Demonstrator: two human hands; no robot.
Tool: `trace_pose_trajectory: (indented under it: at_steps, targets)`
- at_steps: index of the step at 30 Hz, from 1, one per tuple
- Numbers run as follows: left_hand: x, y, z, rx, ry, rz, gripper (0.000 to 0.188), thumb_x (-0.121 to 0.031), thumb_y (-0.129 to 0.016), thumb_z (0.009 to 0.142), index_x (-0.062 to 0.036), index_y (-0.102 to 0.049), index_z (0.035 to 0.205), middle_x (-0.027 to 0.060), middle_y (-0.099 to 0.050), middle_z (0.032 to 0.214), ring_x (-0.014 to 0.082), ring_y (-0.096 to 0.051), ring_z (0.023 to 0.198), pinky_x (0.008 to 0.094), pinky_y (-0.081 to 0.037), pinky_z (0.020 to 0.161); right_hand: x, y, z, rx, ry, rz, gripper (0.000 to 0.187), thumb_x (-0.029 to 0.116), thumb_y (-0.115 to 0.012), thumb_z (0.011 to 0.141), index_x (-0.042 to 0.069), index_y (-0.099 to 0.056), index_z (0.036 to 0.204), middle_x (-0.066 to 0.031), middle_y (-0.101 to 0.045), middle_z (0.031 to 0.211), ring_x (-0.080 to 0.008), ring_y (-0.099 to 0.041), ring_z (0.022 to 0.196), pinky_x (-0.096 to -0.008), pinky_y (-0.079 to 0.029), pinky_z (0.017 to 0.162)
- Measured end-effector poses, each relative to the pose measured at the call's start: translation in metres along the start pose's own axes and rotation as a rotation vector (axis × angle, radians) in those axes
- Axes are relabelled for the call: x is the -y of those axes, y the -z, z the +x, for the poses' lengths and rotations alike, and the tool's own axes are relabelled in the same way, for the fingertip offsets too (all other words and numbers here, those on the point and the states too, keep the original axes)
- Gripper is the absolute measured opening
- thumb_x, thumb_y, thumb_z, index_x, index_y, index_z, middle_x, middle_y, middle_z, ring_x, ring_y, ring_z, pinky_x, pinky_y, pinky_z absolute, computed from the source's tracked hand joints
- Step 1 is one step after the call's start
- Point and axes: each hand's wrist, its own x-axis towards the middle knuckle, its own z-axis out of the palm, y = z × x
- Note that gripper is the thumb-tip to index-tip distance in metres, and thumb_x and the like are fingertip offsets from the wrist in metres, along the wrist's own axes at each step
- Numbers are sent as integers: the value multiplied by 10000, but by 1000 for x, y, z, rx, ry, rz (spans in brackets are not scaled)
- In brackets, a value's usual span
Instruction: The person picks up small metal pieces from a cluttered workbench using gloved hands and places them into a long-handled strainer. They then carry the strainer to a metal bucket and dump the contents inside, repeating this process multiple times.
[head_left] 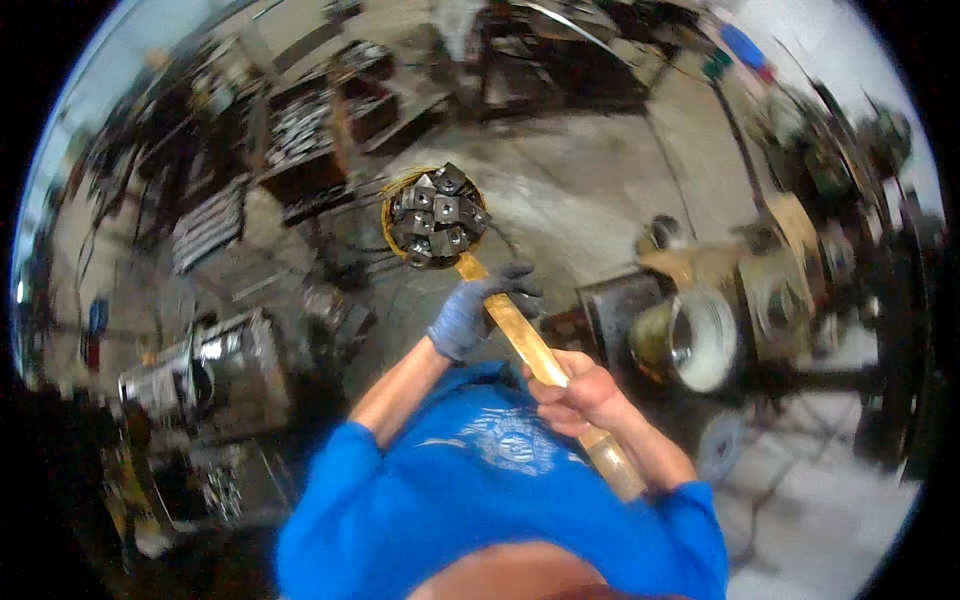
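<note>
A long yellowish wooden bar (522,335) runs at a slant from the far middle down to my right side. My left hand (470,308), in a blue-grey glove with dark fingers, grips it near its far end. Lower down, my bare right hand (574,392) is wrapped round the same bar, whose near end sticks out past it. The bar's far end meets the edge of a round, yellow-rimmed holder (388,222) piled with several dark metal blocks (446,209) that have round holes. Whether bar and holder are joined, I cannot tell.
To the right stands a machine with a large pale round opening (703,340). Another metal machine (215,372) is at the left. Beyond it lie a stack of metal bars (208,228) and a dark bin (303,178) of metal parts. A dark bench (560,75) stands at the back.
</note>
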Motion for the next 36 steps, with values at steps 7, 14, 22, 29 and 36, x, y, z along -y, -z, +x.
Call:
trace_pose_trajectory:
  at_steps: [7,14,22,29,36]
  targets:
    - [64,-85,104,296,419,-42,461,-241,-450,849,-8,-412,1245,136,-589,1037,240,-591,878,334,-483,788,6,42,-84,-228,338,269,194,85,-516,781,36,-447,956,4,-384,629,-55,-329,438,-190,-244,306]
    - [106,-12,128,635,522,324,405,-236,-497,846,-15,-474,1185,110,-604,979,161,-596,794,283,-497,712,-81,57,-7,-290,635,594,341,58,-565,643,30,-457,965,2,-370,620,-55,-310,434,-192,-250,303]
    - [116,-46,185,717,1041,209,342,-217,-500,848,-35,-530,1136,107,-607,960,168,-593,796,309,-493,734,-67,58,22,-385,940,750,407,24,-578,614,35,-464,1004,1,-363,652,-66,-281,448,-206,-262,308]
    - [86,8,253,1190,522,779,350,-225,-511,860,4,-548,1122,81,-606,1032,157,-574,915,285,-436,846,-51,76,47,-486,949,781,374,5,-544,630,50,-484,996,9,-351,656,-72,-286,472,-209,-248,334]
    - [26,43,413,620,163,1291,493,-334,-578,822,27,-518,1152,83,-625,866,141,-568,705,273,-479,654,-51,120,53,-521,877,701,278,196,-545,805,50,-475,1031,21,-329,661,-65,-288,466,-199,-220,342]
